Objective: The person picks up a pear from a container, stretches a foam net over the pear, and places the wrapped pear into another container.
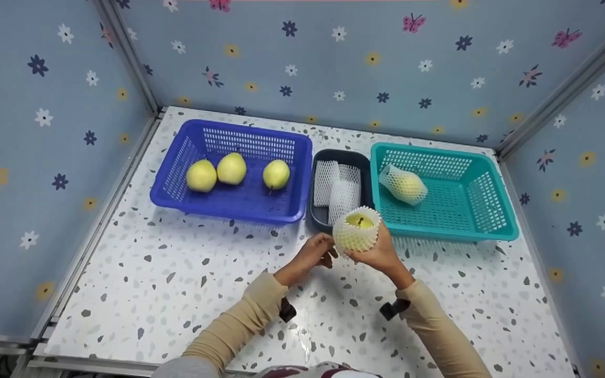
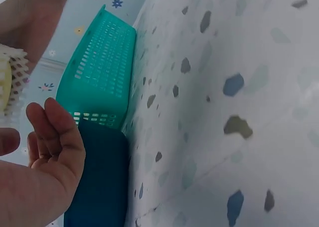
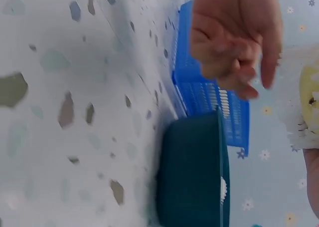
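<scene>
My right hand (image 1: 383,253) holds a yellow pear (image 1: 359,220) wrapped in a white foam net (image 1: 354,243), above the front of the dark tray. The pear's top and stem show through the net's open end. Just left of it is my left hand (image 1: 314,253), its fingers loosely bent and holding nothing. In the left wrist view a gap shows between the left fingers (image 2: 54,122) and the netted pear (image 2: 5,82). The right wrist view catches the pear only at its right edge, with most of the right hand out of frame.
A blue basket (image 1: 239,212) at left holds three bare pears (image 1: 231,168). White foam nets (image 1: 343,197) lie in the dark tray (image 1: 340,154) in the middle. At right, a teal basket (image 1: 449,231) contains one netted pear (image 1: 406,187). Patterned walls (image 1: 323,52) enclose the speckled table (image 1: 176,294).
</scene>
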The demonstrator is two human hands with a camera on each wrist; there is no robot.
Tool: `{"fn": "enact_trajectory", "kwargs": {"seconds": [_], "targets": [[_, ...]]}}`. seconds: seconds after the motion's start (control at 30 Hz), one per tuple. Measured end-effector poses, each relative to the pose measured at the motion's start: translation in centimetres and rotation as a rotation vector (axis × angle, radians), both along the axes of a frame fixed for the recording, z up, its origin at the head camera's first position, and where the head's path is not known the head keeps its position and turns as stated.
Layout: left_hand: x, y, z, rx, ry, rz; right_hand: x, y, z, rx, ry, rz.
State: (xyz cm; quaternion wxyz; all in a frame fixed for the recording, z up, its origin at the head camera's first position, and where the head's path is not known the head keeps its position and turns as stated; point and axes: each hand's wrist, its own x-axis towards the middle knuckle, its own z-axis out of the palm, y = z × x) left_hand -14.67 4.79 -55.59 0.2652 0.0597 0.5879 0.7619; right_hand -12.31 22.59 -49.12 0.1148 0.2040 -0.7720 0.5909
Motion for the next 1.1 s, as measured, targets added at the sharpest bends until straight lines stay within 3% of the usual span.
{"fn": "enact_trajectory", "kwargs": {"seconds": [0.13, 0.3, 0.57, 0.67, 0.77, 0.9, 1.1], "targets": [[0.1, -1.1, 1.9, -0.053, 0.117, -0.029, -0.6, 1.4, 1.2, 0.027, 0.001, -0.042], [-0.1, -2.8, 3.7, -0.110, 0.290, -0.003, -1.6, 3.4, 2.4, 0.048, -0.014, -0.124], [-1.3, -5.6, 6.0, -0.162, 0.438, 0.053, -4.0, 6.9, 3.7, 0.161, -0.019, -0.217], [-1.8, -6.6, 6.8, -0.223, 0.513, 0.093, -5.0, 8.4, 3.4, 0.216, -0.028, -0.229], [-3.1, -7.4, 5.9, -0.300, 0.580, 0.147, -6.5, 10.4, 2.0, 0.267, -0.037, -0.245], [-5.0, -8.3, 3.8, -0.407, 0.642, 0.207, -8.2, 12.6, 0.1, 0.339, -0.040, -0.271], [-6.2, -9.5, 2.5, -0.648, 0.759, 0.257, -9.2, 13.9, -1.2, 0.407, -0.023, -0.269]]}}
